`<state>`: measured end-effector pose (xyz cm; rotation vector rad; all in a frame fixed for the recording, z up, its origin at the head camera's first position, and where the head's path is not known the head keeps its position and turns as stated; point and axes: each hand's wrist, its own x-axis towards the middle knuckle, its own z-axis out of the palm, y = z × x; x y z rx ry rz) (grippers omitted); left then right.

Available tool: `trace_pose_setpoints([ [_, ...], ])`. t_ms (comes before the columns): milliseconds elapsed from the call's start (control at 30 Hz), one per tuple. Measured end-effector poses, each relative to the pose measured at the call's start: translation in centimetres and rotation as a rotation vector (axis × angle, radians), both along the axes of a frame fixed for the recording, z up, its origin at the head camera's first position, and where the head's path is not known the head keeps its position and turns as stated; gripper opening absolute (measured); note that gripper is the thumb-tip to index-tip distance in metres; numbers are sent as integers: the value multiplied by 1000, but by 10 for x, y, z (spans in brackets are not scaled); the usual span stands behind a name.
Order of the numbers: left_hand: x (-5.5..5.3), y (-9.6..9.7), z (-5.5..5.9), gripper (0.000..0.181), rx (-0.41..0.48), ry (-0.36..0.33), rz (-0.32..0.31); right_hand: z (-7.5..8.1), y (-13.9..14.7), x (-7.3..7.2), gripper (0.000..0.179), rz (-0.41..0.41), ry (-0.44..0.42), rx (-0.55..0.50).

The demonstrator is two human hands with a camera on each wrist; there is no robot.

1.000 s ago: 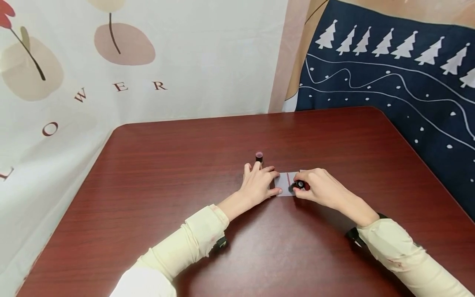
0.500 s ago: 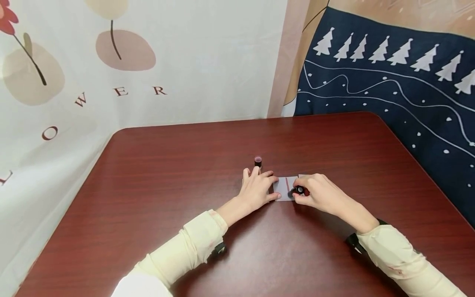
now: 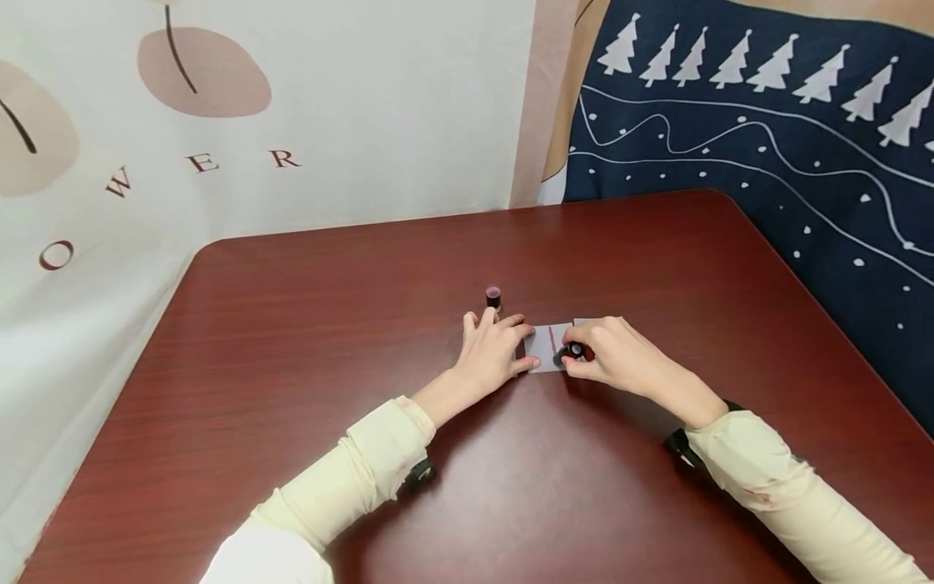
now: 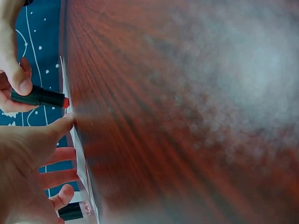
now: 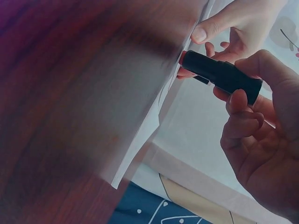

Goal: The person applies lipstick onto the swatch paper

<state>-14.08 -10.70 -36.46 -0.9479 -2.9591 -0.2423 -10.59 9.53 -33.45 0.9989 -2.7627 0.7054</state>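
Observation:
My right hand (image 3: 613,357) pinches a black lipstick (image 5: 224,74) between thumb and fingers. Its red tip (image 4: 66,102) points down at a white sheet of paper (image 3: 538,341), right at the surface. A red streak (image 3: 552,339) runs across that sheet beside the tip. At the sheet's left side, my left hand (image 3: 487,353) rests with spread fingers, thumb and fingertips on the paper's edge. Just beyond its fingers, a small black cylinder with a pinkish top (image 3: 493,298) stands upright on the table.
Another white paper edge (image 3: 581,321) shows beside the right hand. The brown wooden table (image 3: 350,308) reaches back to a pale printed curtain (image 3: 409,122) and a navy cloth with white trees (image 3: 730,138).
The head view has shifted, moving the whole scene up and left. Both hands keep about the same place at the paper, and the lipstick tip stays beside the red streak.

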Motion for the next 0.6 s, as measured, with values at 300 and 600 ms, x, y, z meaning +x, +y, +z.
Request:
trace_pose_setpoints([
  [300, -3, -3, 4, 50, -5, -5, 9, 3, -2, -3, 5, 1, -3, 7],
  [600, 2, -2, 2, 49, -9, 10, 2, 1, -1, 1, 5, 0, -13, -4],
])
